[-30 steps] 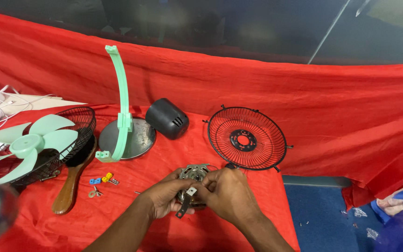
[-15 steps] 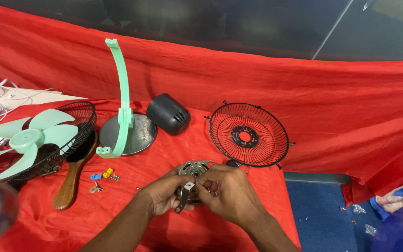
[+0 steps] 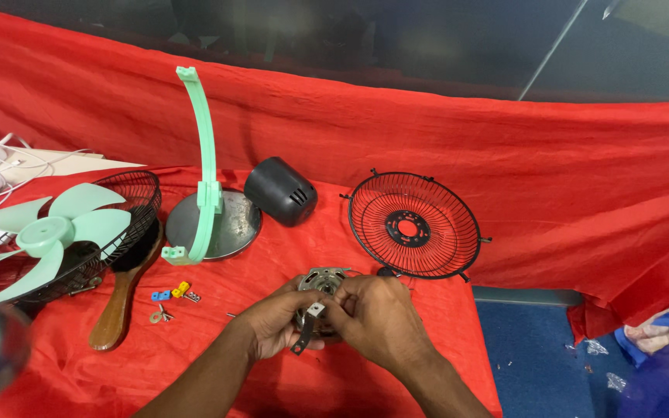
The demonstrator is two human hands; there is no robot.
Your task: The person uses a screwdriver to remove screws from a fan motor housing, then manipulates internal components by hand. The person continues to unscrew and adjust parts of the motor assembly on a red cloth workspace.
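Both my hands hold a small metal fan motor point(image 3: 324, 282) just above the red cloth point(image 3: 218, 364). My left hand point(image 3: 276, 325) cups it from below and left. Fingers of my right hand point(image 3: 377, 313) pinch a thin dark metal bracket point(image 3: 307, 329) that hangs from the motor's front. Just behind my hands a black wire fan guard point(image 3: 414, 224) leans against the red drape. A black motor cover point(image 3: 280, 191) lies behind and to the left.
A mint green fan blade point(image 3: 44, 236) rests in a second black guard point(image 3: 129, 201) at left. A round metal base with a mint green curved arm point(image 3: 207, 162) stands mid-table. Nearby lie a wooden-handled tool point(image 3: 118, 302) and small coloured parts point(image 3: 170, 292). The blue floor point(image 3: 551, 356) lies right.
My hands and the motor stay in almost the same place. My right fingers have shifted slightly on the bracket.
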